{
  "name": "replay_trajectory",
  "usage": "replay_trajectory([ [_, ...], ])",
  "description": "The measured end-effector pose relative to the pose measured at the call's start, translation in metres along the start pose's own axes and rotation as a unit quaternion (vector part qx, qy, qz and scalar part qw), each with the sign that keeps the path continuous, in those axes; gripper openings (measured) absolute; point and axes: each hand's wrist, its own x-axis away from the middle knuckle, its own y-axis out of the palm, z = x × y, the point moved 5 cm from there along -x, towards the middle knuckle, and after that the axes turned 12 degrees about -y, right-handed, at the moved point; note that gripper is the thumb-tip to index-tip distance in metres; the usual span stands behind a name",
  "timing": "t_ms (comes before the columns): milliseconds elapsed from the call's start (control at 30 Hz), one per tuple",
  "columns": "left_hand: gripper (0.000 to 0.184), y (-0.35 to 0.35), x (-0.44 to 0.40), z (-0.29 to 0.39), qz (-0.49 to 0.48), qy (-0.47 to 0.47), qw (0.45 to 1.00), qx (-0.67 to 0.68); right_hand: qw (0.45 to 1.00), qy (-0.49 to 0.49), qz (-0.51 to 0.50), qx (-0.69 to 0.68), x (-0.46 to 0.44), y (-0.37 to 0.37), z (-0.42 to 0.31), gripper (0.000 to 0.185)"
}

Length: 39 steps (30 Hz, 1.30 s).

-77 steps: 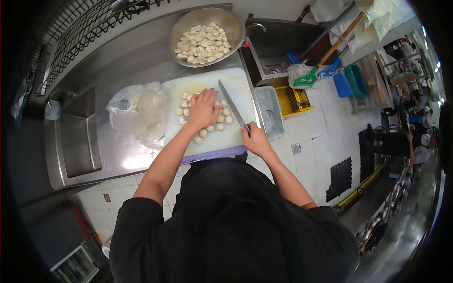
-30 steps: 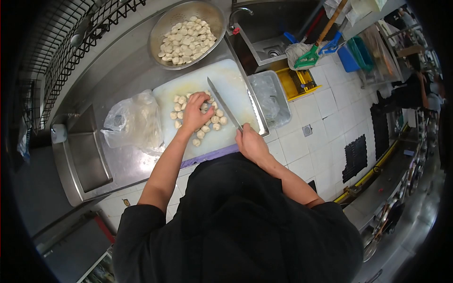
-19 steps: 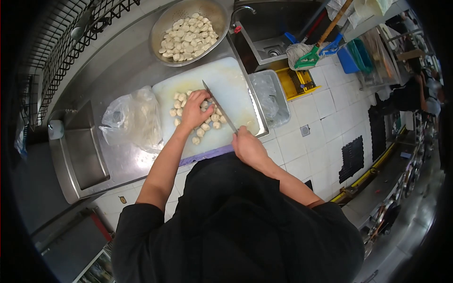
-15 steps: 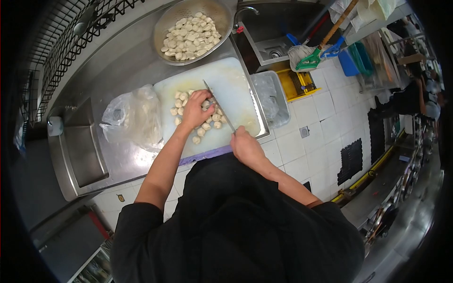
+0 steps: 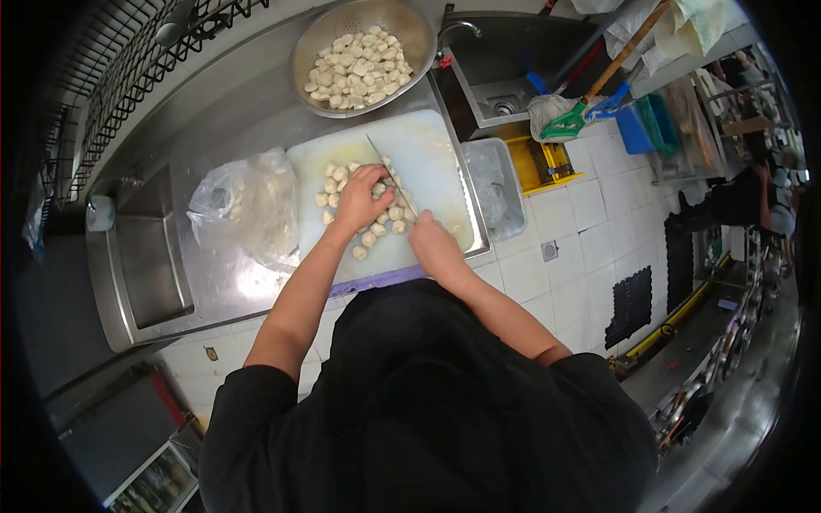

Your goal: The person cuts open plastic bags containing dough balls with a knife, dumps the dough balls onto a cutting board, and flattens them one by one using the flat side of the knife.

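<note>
My right hand (image 5: 434,244) is wrapped round the handle of a long knife (image 5: 389,171). The blade points away from me and passes just right of my left hand's fingertips, over the cutting board. My left hand (image 5: 363,200) is curled, thumb and fingers pinched round a pale round piece (image 5: 379,188) beside the blade. Several more pale round pieces (image 5: 360,252) lie around both hands on the white cutting board (image 5: 428,137). Beyond the board, a metal colander (image 5: 417,34) holds many flatter pale pieces (image 5: 357,70). Whether the blade touches a piece is too small to tell.
Left of the board lies a clear plastic bag (image 5: 248,205), and farther left is a metal sink (image 5: 152,248). A clear bin (image 5: 496,192), a yellow bucket (image 5: 543,162) and mops (image 5: 560,124) stand on the right. Another person (image 5: 727,201) is at far right.
My right hand and the knife have moved left, bringing the blade close beside my left hand. My left fingers, earlier spread over the pieces, are now curled and pinched. The camera view has shifted slightly.
</note>
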Motion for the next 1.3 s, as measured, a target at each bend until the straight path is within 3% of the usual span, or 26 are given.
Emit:
replay_trajectory([
  [233,0.032,0.004,-0.007,0.013,0.009,0.042,0.998,-0.046,0.999,-0.023,0.025,0.016,-0.025,-0.021,0.023,0.033],
  [400,0.034,0.016,-0.016,0.015,-0.055,0.064,0.995,-0.046,0.999,-0.004,0.042,0.029,-0.027,-0.038,0.028,0.032],
  [533,0.035,-0.005,-0.009,0.035,-0.034,0.047,0.996,-0.066,0.998,-0.017,0.063,0.016,-0.022,-0.053,0.027,0.033],
  [600,0.031,0.000,0.009,0.052,-0.167,0.119,0.968,-0.146,0.997,-0.022,0.069,0.004,-0.018,-0.058,0.029,0.033],
  [700,0.034,0.023,0.022,0.056,-0.180,0.115,0.947,-0.239,0.995,-0.038,0.088,-0.029,-0.013,-0.061,0.029,0.033],
  [867,0.027,0.029,-0.003,0.059,-0.070,0.085,0.981,-0.160,0.988,-0.057,0.129,-0.060,0.003,-0.064,0.031,0.031],
  [933,0.024,0.023,-0.019,0.037,-0.058,-0.008,0.997,-0.053,0.990,-0.036,0.118,-0.061,0.008,-0.064,0.033,0.032],
  [967,0.024,0.019,-0.021,0.029,-0.057,-0.008,0.997,-0.053,0.990,-0.037,0.118,-0.061,0.011,-0.064,0.032,0.032],
  [1033,0.023,-0.009,-0.022,0.008,0.086,-0.054,0.994,-0.036,0.993,-0.016,0.081,-0.079,0.019,-0.063,0.027,0.033],
  [1067,0.023,-0.017,-0.020,0.001,0.083,-0.054,0.994,-0.037,0.993,-0.014,0.082,-0.080,0.023,-0.059,0.028,0.033],
  [1133,0.026,-0.022,-0.018,-0.006,-0.063,-0.072,0.994,-0.055,0.992,-0.027,0.056,-0.111,0.024,-0.043,0.029,0.033],
  [1233,0.034,-0.024,-0.007,0.003,-0.120,-0.012,0.984,-0.128,0.994,-0.051,0.054,-0.083,0.025,-0.026,0.028,0.033],
  [1300,0.037,-0.027,-0.003,0.003,-0.129,-0.028,0.984,-0.117,0.996,-0.040,0.046,-0.059,0.024,-0.021,0.030,0.032],
])
